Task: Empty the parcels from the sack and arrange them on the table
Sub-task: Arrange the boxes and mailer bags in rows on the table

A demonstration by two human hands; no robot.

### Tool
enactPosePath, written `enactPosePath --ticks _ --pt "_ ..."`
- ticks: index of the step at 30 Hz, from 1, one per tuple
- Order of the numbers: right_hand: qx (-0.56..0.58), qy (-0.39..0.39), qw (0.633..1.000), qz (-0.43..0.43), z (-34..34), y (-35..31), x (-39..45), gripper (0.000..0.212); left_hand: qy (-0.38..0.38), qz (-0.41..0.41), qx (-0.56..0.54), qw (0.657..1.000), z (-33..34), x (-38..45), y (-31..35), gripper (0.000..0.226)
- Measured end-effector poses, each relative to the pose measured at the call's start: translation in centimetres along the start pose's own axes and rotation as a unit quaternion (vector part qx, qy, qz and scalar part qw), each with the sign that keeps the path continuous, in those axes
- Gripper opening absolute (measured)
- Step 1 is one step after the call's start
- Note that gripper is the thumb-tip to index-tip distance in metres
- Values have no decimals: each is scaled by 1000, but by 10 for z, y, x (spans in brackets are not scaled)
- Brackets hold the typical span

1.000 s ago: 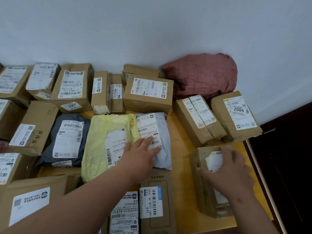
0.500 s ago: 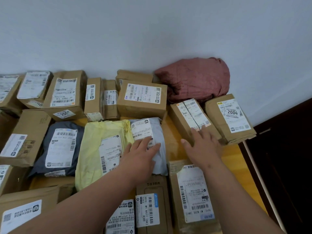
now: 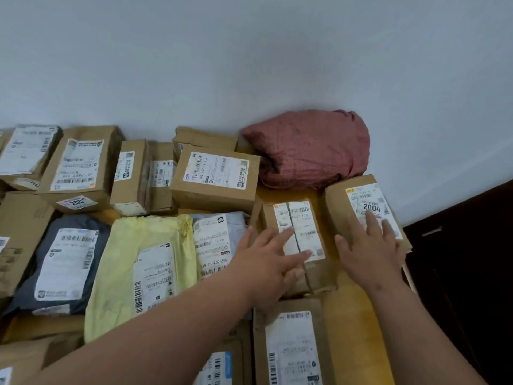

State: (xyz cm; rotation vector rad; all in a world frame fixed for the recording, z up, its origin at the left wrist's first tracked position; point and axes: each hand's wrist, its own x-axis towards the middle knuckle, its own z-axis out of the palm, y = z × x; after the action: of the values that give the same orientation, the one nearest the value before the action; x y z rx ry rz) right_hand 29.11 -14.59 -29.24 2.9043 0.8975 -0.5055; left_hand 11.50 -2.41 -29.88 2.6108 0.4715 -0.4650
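While the parcels sit packed in rows across the table, both hands are down flat on the right-hand end. The left hand lies with fingers spread and straight over the narrow brown box with the split label, palm pressing rather than gripping. Nothing is pinched there. Over to the right hand: open too, fingers fanned across the box marked 2004, which lies just beside the narrow one at the table's edge. That flat-palm contact looks like nudging work, squaring two boxes into line with labels up so they read at a glance. Behind them, against the wall, the red sack lies slumped and crumpled, by the look of it emptied. Soft mailers fill the middle row, the yellow mailer beside the grey mailer. My read: unloading done, tidying under way. Watch that 2004 box, close to the drop.
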Motion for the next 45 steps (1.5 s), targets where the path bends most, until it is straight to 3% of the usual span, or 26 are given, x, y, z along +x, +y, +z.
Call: enactPosePath --ticks 3,8,12,15,17,19,22,24,26,29,31,34,36,40,42,45 --pt "-51 -44 997 -49 0 14 11 62 -23 -12 2 1000 1 15 8 47" --pt "-59 -50 994 -73 -4 29 -25 57 25 -25 -21 999 4 20 9 43" --pt "16 -42 998 -44 -10 27 -17 56 48 -26 -122 991 0 29 15 41" --pt "-41 -76 994 -62 -17 21 1 62 57 -34 -179 982 -3 36 23 38" --pt "-42 -33 996 -68 -26 12 10 52 78 -45 -194 977 -5 36 22 38" --pt "12 41 996 -84 -32 -1 20 40 143 -94 -187 967 -10 31 10 36" --pt "68 81 978 -182 -30 -40 33 35 318 -199 -115 920 -23 20 -27 37" --pt "104 79 956 -262 -28 -78 42 46 337 -296 -84 890 -33 13 -56 56" --pt "96 49 938 -329 -29 -121 54 66 274 -381 -84 879 -40 6 -86 74" --pt "9 -54 928 -370 -28 -173 72 97 210 -426 -108 873 -40 0 -115 83" --pt "-45 -102 925 -364 -26 -185 82 105 200 -432 -147 867 -36 -3 -122 81" --pt "-97 -112 920 -362 -32 -179 86 98 213 -432 -152 863 -32 -10 -119 74" --pt "-104 -96 927 -348 -42 -176 83 82 223 -431 -115 866 -30 -15 -115 66" --pt "-29 43 939 -339 -53 -205 80 39 292 -411 -93 859 -31 -18 -127 47" --pt "3 77 937 -341 -48 -229 90 37 311 -391 -88 862 -41 -14 -137 46" --pt "-10 47 942 -331 -40 -261 115 47 301 -361 -55 881 -64 -2 -152 48"
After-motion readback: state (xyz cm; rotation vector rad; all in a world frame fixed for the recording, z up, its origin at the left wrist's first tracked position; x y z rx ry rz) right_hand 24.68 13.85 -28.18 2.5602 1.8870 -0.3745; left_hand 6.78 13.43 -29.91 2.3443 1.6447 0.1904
